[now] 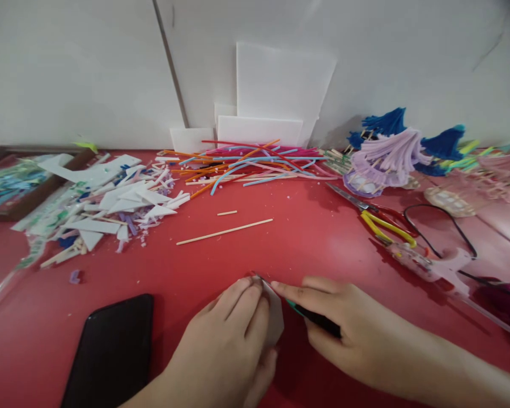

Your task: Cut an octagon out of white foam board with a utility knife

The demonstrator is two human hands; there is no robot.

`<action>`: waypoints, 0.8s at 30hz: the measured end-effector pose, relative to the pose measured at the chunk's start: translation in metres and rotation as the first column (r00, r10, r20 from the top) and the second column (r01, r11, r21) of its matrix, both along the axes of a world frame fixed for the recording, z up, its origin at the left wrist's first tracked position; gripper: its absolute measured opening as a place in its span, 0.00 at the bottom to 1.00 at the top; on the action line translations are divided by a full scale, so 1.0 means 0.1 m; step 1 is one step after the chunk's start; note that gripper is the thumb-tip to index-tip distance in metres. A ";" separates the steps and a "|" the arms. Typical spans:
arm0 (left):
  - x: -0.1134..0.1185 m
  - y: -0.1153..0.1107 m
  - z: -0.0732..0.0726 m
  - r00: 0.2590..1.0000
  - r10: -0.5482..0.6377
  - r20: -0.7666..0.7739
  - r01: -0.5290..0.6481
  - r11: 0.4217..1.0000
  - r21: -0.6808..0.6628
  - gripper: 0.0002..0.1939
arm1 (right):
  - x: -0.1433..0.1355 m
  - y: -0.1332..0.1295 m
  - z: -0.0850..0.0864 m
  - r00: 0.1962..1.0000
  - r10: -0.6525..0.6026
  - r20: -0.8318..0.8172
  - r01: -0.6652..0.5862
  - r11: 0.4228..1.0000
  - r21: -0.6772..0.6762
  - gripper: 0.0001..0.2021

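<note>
My left hand [233, 334] is closed over a small white foam board piece [275, 324] on the red table, fingers pressed together along its far edge. Much of the piece is hidden under that hand. In my right hand [348, 328] is a utility knife [318, 321] with a black and green handle, my index finger stretched along it. The knife's tip meets the board's far edge beside my left fingertips. Beyond the hands lie a long thin wooden stick [224, 232] and a short stick piece [227, 213].
A black phone [110, 351] lies at the left, below a heap of white scraps [119, 204]. Coloured pipe cleaners [246, 164] and white boards [280, 85] are at the back. Scissors, yellow-handled pliers [382, 226], a glue gun [429, 263] and small umbrella-shaped crafts [386, 156] sit right.
</note>
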State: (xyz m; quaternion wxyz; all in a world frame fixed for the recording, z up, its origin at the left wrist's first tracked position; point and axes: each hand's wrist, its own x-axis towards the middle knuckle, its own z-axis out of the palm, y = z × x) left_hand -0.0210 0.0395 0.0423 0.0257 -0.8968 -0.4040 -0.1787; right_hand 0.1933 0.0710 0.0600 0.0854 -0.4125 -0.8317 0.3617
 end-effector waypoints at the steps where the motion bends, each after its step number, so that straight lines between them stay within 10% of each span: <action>1: 0.00 0.00 0.00 1.000 -0.003 -0.004 0.003 1.000 0.002 0.21 | -0.01 0.00 0.00 1.000 0.001 0.010 -0.001 1.000 -0.002 0.33; 24: -0.02 -0.04 -0.04 0.996 -0.025 -0.081 0.023 1.000 -0.018 0.21 | -0.07 -0.01 0.04 0.999 0.016 0.052 -0.019 0.998 0.055 0.30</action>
